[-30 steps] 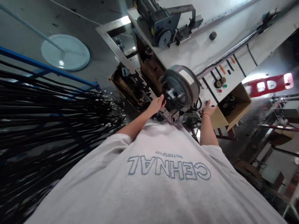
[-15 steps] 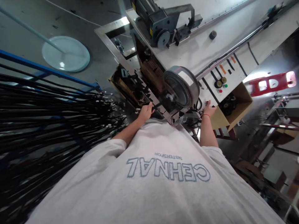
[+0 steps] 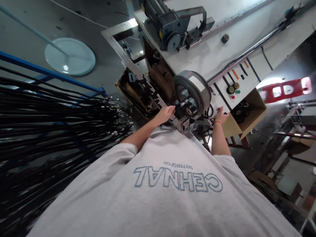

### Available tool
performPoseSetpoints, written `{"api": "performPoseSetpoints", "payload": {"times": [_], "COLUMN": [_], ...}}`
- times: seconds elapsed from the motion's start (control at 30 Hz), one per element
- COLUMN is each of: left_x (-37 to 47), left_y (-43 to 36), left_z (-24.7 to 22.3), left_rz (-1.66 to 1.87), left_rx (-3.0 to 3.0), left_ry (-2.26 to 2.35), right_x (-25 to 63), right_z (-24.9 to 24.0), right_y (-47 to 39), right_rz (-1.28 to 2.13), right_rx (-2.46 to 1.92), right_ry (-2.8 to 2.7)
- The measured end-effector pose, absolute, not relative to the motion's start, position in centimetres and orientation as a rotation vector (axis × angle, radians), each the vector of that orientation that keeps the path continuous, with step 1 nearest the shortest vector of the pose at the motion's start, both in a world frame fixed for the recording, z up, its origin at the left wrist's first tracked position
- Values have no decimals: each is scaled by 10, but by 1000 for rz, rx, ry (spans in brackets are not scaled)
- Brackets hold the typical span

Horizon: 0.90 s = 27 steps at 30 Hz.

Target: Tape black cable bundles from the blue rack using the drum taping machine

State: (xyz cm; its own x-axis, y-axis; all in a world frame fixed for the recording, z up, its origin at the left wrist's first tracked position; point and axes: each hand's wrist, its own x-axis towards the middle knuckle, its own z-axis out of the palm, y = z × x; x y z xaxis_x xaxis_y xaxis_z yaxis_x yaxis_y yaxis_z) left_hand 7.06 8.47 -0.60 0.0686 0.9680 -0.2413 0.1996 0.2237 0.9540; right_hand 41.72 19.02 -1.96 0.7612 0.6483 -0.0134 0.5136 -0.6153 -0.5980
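My left hand (image 3: 167, 114) is closed in a pinch at the front of the round winding wheel (image 3: 206, 89). A thin black cable (image 3: 176, 108) seems to be in its fingertips, mostly hidden by the fingers. Inside the wheel's ring, spokes and a small brown-cored roll (image 3: 189, 111) show clearly. My right hand (image 3: 221, 117) rests at the front edge of the white machine table (image 3: 256, 67), its thumb stretched up beside a red button (image 3: 218, 109) and its fingers partly hidden at the edge. It holds nothing that I can see.
A cardboard box (image 3: 254, 115) with black rolls stands right of my right hand. Many black cables with white connectors hang on a blue rack (image 3: 49, 75) at left. A motor unit (image 3: 170, 29) and a tape core (image 3: 224, 38) are on the table. A round base (image 3: 70, 57) stands on the floor.
My left hand has moved right, closer to the wheel, and less of the cable shows. The wheel's inside was blurred and is now sharp. My right hand has hardly moved.
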Motion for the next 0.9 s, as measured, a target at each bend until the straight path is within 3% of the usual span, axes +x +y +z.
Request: {"api": "performPoseSetpoints", "payload": {"times": [0.3,0.6,0.9], "left_x": [69,10,17], "left_y": [80,3,-2], "left_z": [-12,-49,-51], "left_rz": [916,511,524], "left_rx": [1200,1489,1505], "left_ry": [1379,1659,1694], "right_x": [421,423,421], "right_z": [-22,-25,-21], "right_y": [192,192,194], "right_rz": [301,299,311], "right_rx": [-2348,-2337,-2390], "right_ry": [-912,-930,-911]}}
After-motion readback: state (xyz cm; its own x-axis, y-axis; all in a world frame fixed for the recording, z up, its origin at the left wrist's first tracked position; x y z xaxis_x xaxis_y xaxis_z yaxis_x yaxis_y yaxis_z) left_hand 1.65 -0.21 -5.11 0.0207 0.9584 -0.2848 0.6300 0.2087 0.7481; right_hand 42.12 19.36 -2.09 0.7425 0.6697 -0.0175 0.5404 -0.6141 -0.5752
